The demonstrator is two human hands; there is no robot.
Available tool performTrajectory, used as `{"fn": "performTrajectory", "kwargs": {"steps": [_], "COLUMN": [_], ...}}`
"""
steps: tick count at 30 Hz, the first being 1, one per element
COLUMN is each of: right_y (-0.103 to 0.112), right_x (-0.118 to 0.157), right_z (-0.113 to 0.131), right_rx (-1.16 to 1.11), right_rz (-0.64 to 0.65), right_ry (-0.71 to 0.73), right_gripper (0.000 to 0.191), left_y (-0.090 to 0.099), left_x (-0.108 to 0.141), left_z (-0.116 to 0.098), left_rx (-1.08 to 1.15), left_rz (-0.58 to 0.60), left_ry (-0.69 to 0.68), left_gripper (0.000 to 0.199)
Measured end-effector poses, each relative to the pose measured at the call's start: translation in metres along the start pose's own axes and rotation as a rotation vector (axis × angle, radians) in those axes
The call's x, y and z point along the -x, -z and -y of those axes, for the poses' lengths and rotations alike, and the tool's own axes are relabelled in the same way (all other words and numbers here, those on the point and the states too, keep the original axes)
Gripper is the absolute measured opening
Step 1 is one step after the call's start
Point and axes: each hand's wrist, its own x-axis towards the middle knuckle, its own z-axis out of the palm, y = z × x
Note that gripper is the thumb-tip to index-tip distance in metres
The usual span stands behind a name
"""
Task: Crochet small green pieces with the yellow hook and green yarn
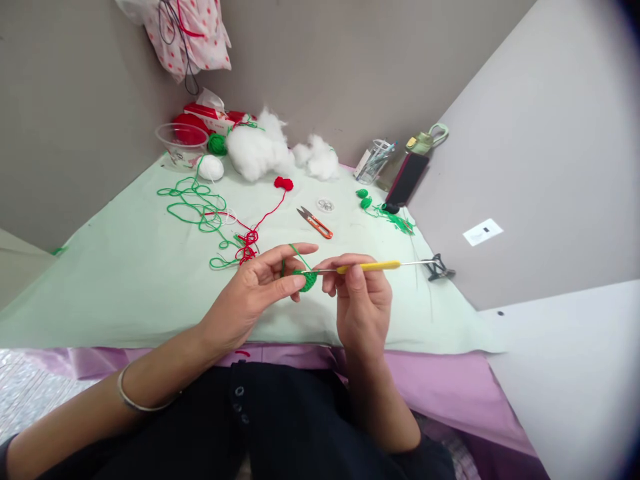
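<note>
Between thumb and fingers, my left hand point(265, 283) pinches a small green crochet piece point(310, 281), with a strand of green yarn point(300, 253) running over the raised index finger. My right hand point(364, 297) grips a crochet hook point(373, 266) by its yellow handle. The hook's metal tip reaches left to the top edge of the green piece; whether it passes through a stitch I cannot tell. Beyond my left hand lie loose loops of green yarn point(187, 213) and a tangle of red yarn point(249, 243).
Orange-handled thread snips point(315, 223) and a small clear round case point(325, 205) lie ahead. White stuffing point(257, 150), a white yarn ball point(211, 168) and a plastic tub point(181, 155) stand at the back. At right are a phone point(407, 180), green pieces point(367, 202) and a black clip point(437, 268).
</note>
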Motion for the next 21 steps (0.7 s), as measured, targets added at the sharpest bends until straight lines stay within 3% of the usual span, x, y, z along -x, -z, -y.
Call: {"fn": "performTrajectory", "kwargs": {"steps": [5,10,15,17,19,21], "right_y": [0.0,-0.003,-0.002,-0.002,-0.003,-0.003], "right_x": [0.002,0.01,0.013,0.015,0.016,0.016], "right_z": [0.005,0.011,0.0,-0.008,-0.013,-0.014], "right_rx": [0.044,0.295,0.501,0.674,0.802,0.773], "right_rz": [0.018,0.009,0.072,0.065,0.02,-0.015], "right_ry": [0.037,0.22,0.455,0.62,0.756,0.76], "right_gripper": [0.02,0.022,0.026,0.028,0.033,0.032], "left_y": [0.002,0.001,-0.004,-0.005,-0.005,-0.003], "left_x": [0.0,0.004,0.007,0.007,0.006,0.003], "left_z": [0.002,0.002,0.005,0.005,0.005,0.002], "left_rx": [-0.103,-0.322,-0.355,-0.257,-0.08,0.116], "left_rz": [-0.029,-0.113,-0.162,-0.152,-0.094,-0.028], "left_ry": [-0.073,-0.198,-0.273,-0.218,-0.075,0.088], "left_gripper": [0.035,0.035,0.037,0.044,0.05,0.048]}}
